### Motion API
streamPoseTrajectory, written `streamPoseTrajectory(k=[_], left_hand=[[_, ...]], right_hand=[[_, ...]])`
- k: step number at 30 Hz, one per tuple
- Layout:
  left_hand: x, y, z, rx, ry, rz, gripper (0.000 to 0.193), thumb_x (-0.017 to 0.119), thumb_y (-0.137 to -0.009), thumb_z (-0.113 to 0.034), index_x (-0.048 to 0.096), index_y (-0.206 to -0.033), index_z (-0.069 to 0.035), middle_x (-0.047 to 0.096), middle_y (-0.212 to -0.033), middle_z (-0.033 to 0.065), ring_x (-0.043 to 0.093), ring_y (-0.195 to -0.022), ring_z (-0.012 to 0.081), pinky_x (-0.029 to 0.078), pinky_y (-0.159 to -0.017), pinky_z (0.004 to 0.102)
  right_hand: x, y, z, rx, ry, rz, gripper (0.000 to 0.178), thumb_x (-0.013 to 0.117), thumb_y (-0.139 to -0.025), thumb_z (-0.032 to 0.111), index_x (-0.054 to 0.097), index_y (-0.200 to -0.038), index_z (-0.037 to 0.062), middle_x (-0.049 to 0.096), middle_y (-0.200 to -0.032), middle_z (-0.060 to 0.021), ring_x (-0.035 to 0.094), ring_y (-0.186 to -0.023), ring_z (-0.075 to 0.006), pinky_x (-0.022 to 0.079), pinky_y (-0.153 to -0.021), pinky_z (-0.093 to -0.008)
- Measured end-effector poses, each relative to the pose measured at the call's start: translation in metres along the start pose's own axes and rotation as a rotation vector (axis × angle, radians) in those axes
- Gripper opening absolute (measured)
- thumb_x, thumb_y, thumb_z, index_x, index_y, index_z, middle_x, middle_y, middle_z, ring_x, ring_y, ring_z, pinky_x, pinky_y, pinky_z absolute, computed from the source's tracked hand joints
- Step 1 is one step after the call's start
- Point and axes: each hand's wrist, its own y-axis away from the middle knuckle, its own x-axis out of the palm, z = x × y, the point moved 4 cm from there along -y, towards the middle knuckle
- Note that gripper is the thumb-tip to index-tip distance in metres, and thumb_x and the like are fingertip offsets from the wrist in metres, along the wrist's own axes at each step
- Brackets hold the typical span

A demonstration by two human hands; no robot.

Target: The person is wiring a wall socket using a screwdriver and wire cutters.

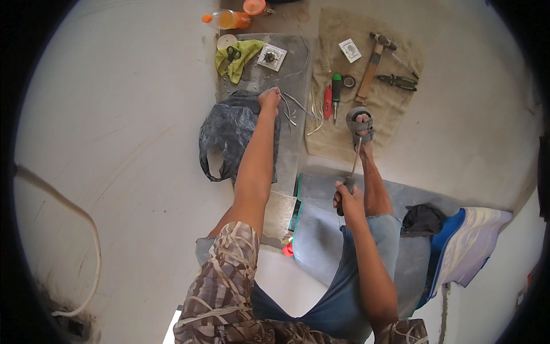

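Observation:
My right hand (350, 198) is wrapped round the dark handle of a screwdriver (356, 157), its long thin shaft pointing away from me in front of my leg. My left arm reaches far forward, and my left hand (269, 100) is closed at the far edge of a crumpled black plastic bag (229, 129). What its fingers hold is too small to make out. Thin pale wires (286, 109) lie just right of that hand. Beyond it are a white square socket plate (271, 57), and a yellow-green cloth (238, 60) with black scissors (232, 54) on it.
A tan cloth (338, 140) holds a hammer (371, 69), pliers (396, 81), a green-handled screwdriver (336, 86), a red tool (327, 103), black tape (348, 82) and a white plate (349, 50). My sandalled foot (361, 126) rests there. An orange drink bottle (229, 19) lies at the back.

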Motion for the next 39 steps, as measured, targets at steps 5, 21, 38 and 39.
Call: streamPoseTrajectory(k=[5,21,38,39], left_hand=[[0.004,-0.008,-0.008,-0.097,0.098,0.047,0.034,0.046,-0.094,-0.012,0.055,-0.122,0.006,0.061,-0.117,0.0182,0.059,-0.112,0.0288,0.057,-0.08,0.0371],[0.053,0.027,-0.109,0.68,-0.652,-0.079,0.024,0.059,-0.09,-0.02,0.067,-0.089,0.002,0.068,-0.08,0.0106,0.063,-0.057,0.0169,0.049,-0.051,0.0302],[-0.017,0.254,0.149,-0.258,-0.488,0.231,0.028,0.053,-0.099,-0.022,0.061,-0.113,0.001,0.066,-0.102,0.0103,0.063,-0.093,0.0167,0.053,-0.077,0.0302],[-0.023,0.258,0.159,-0.217,-0.484,0.252,0.028,0.053,-0.099,-0.021,0.061,-0.113,0.001,0.066,-0.104,0.0102,0.063,-0.094,0.0161,0.053,-0.078,0.0301]], right_hand=[[0.001,0.0,0.008,-0.019,-0.019,-0.007,0.018,0.062,-0.091,0.019,0.051,-0.087,0.0056,0.05,-0.063,-0.0014,0.049,-0.053,-0.0115,0.043,-0.05,-0.0277],[-0.023,-0.032,-0.018,-0.092,0.143,-0.188,0.018,0.053,-0.091,0.022,0.051,-0.1,0.0057,0.055,-0.077,-0.0087,0.056,-0.07,-0.0182,0.047,-0.062,-0.0332],[0.09,-0.293,0.049,-0.393,1.084,-0.43,0.056,0.066,-0.078,0.019,0.05,-0.129,0.0014,0.063,-0.116,-0.02,0.059,-0.113,-0.0341,0.047,-0.091,-0.0467],[0.091,-0.304,0.049,-0.334,1.03,-0.448,0.055,0.065,-0.078,0.019,0.05,-0.128,0.0018,0.064,-0.114,-0.0195,0.061,-0.111,-0.0339,0.048,-0.089,-0.0471]])
